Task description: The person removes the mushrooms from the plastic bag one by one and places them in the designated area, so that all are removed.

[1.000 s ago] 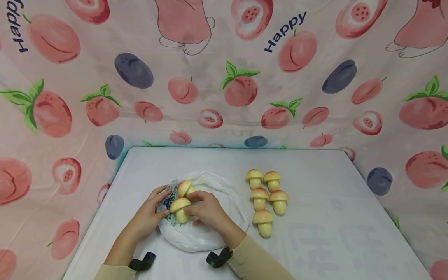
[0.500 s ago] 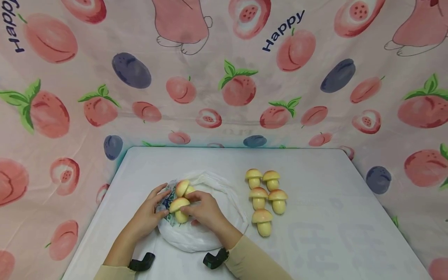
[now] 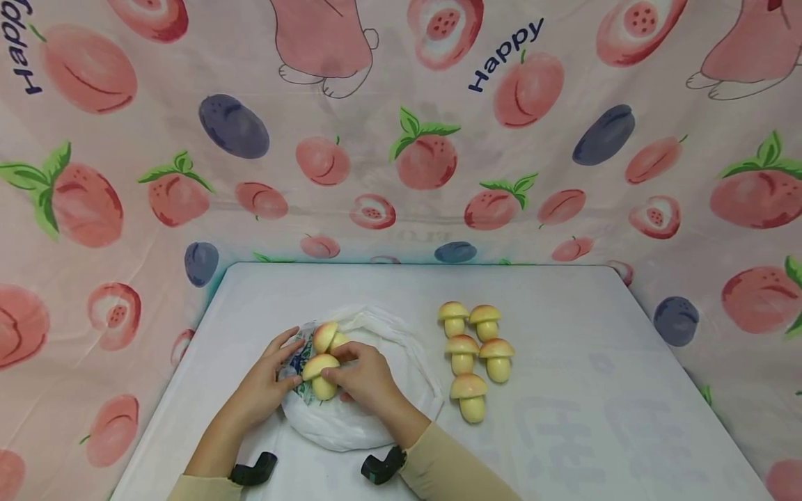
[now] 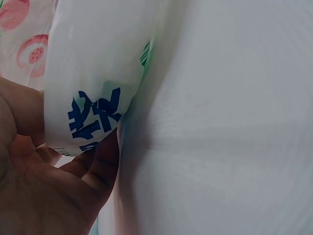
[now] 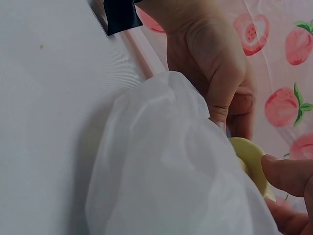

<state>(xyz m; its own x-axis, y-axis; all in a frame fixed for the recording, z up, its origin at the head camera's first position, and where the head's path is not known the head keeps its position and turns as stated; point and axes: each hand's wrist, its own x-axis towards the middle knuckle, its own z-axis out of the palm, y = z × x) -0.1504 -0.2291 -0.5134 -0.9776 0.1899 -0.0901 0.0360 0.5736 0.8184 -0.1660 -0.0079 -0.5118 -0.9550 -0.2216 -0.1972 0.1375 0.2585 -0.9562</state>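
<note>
My left hand grips the left rim of a white plastic bag, its fingers and thumb on either side of the film. Dark blue print marks the bag near those fingers in the left wrist view. Inside the bag's mouth lie two yellow mushrooms with tan caps. My right hand pinches the nearer mushroom between thumb and fingers; the farther mushroom lies just behind it. In the right wrist view the bag's side hides much of the held mushroom.
Several more mushrooms of the same kind stand grouped on the white table, right of the bag. A pink fruit-print cloth hangs behind and beside the table.
Hands, bag and mushrooms stay almost as they were. The head view has shifted slightly, and my right forearm sits a little farther left.
</note>
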